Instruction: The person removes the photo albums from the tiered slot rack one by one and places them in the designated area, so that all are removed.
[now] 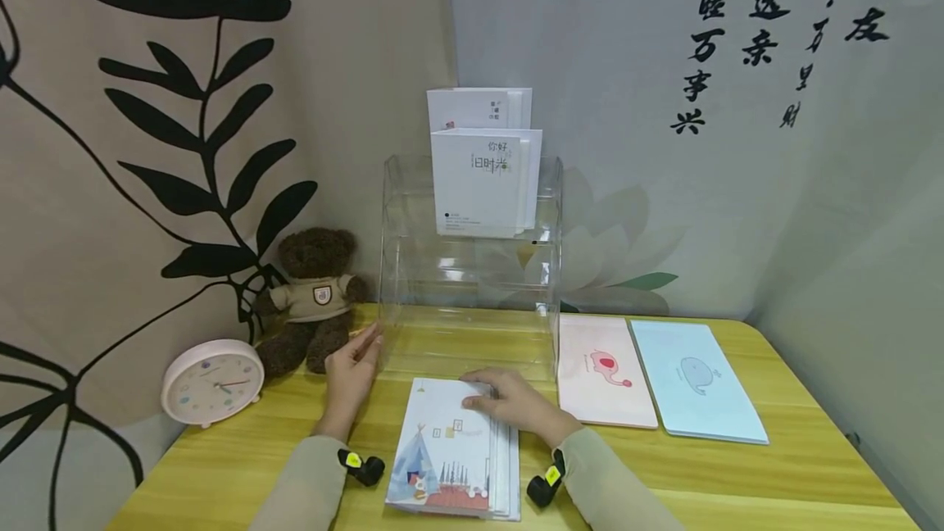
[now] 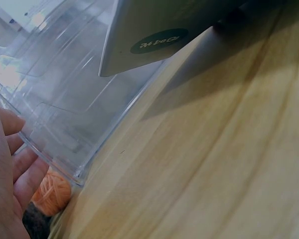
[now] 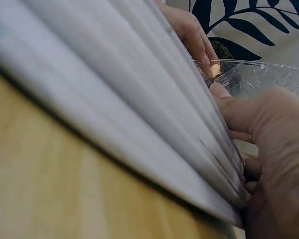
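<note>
My right hand grips a stack of white notebooks by its upper right edge, thumb on the top cover. The front cover shows a blue tent and a red strip. In the right wrist view the stack's page edges look tilted up off the table. My left hand touches the lower left side of a clear tiered display rack, its fingers fairly straight along the plastic edge. White booklets stand in the rack's upper tiers.
Right of the rack lie a pink notebook and a light blue notebook. At left are a brown teddy bear and a pink round clock. An orange yarn ball sits beside the rack.
</note>
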{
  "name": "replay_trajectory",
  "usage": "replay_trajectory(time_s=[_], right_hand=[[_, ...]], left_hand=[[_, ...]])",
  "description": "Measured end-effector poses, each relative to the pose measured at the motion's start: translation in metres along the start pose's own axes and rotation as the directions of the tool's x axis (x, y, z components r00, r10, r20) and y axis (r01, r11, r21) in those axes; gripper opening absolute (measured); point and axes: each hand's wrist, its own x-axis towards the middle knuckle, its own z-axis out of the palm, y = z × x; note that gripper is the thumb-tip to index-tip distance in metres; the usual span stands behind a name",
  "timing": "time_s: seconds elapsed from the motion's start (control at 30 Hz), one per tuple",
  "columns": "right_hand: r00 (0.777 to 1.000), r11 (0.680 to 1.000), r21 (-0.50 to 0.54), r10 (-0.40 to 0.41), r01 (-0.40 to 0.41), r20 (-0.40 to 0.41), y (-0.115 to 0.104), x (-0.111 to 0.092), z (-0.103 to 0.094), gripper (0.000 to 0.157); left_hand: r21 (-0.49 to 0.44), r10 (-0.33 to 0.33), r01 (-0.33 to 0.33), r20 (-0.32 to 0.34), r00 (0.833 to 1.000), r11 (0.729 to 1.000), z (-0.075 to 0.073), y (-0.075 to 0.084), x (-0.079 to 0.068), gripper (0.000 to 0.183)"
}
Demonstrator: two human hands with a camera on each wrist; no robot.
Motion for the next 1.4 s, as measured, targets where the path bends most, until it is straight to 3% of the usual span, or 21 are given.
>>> replay_trajectory(time_s=[0.27,0.67,1.0,1.13,1.2,1.3,1.4], right_hand=[[1.0,1.0,-0.01,0.015,-0.015,-0.011,0.0,-0.001,0.001,0.052],[0.997,1.0,-0.025,-0.01,0.008,-0.072,-0.001,0.0,0.006,0.047],[0.997,0.997,-0.047,-0.069,0.068,-0.026,-0.011,0.001,-0.003,0.045],[0.996,0.994,-0.056,-0.094,0.094,-0.004,-0.031,0.01,-0.028,0.041],[0.987,0.984,-0.087,-0.16,0.158,-0.014,-0.044,0.018,-0.05,0.04],[0.953,0.946,-0.156,-0.297,0.284,-0.061,-0.066,0.036,-0.089,0.038],[0.904,0.882,-0.3,-0.412,0.364,-0.114,-0.092,0.058,-0.131,0.036]], left_hand=[[-0.015,0.027,-0.027,-0.009,1.0,1.0,0.002,-0.004,0.001,0.035],[-0.013,0.01,-0.01,-0.002,1.0,1.0,-0.003,-0.002,0.003,0.034],[-0.034,-0.011,0.011,-0.004,1.0,0.999,-0.001,-0.002,0.0,0.033],[-0.022,-0.011,0.01,-0.01,1.0,1.0,0.001,-0.006,0.0,0.033],[-0.017,-0.014,0.014,-0.006,1.0,1.0,0.001,-0.006,-0.001,0.034],[-0.025,-0.005,0.005,-0.005,1.0,1.0,0.001,-0.006,-0.001,0.034],[-0.03,0.015,-0.015,-0.011,1.0,0.999,0.0,-0.005,-0.001,0.034]])
